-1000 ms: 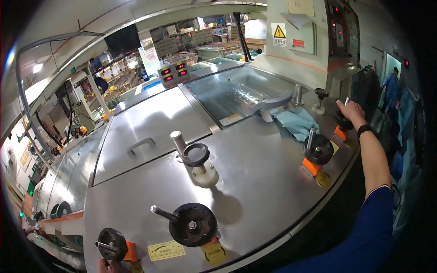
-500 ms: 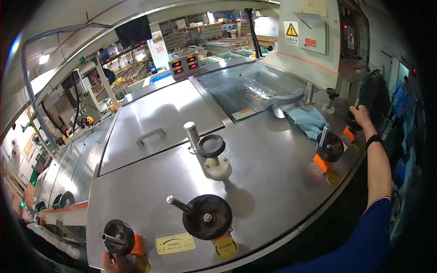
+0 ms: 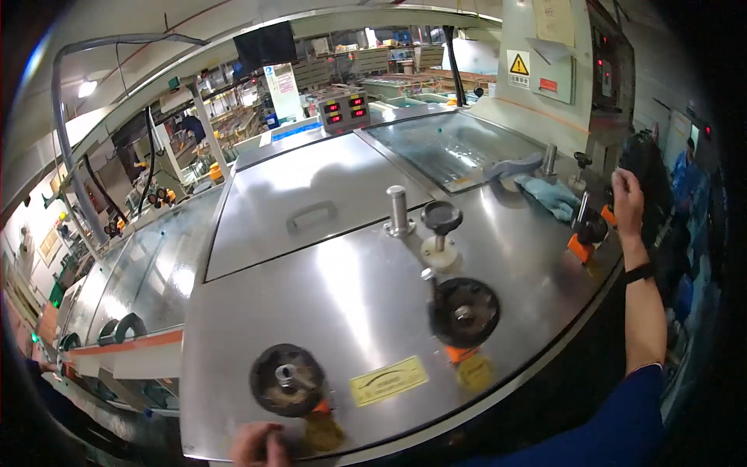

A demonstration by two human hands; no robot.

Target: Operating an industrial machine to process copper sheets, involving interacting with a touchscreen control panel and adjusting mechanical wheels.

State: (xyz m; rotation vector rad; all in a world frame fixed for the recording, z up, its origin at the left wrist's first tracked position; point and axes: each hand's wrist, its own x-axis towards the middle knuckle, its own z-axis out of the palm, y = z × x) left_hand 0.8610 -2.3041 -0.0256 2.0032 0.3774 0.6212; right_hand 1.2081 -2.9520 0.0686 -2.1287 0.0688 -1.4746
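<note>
My left hand (image 3: 255, 445) is at the machine's front edge, partly cut off by the picture's bottom. Its finger and thumb are apart with nothing visible between them. Just above it, and apart from it, is a black handwheel (image 3: 286, 380) with a metal handle. My right hand (image 3: 629, 204), raised at the far right corner, has its fingers curled at the farthest handwheel, which it mostly hides. An orange block (image 3: 609, 215) shows beside that hand. Nearer along the front are another black handwheel (image 3: 593, 227) and a larger one (image 3: 464, 313) in the middle.
Steel lids with a grey handle (image 3: 311, 216) cover the machine top. A glass panel (image 3: 459, 148) lies farther back, a light-blue cloth (image 3: 548, 196) near it. A metal post (image 3: 398, 210) and a black knob (image 3: 442, 218) stick up mid-top. A red-digit display (image 3: 344, 110) stands behind.
The view has swung, so the machine sits farther right in the picture. My left hand has come away from the left handwheel's lower rim. My right hand has turned more upright.
</note>
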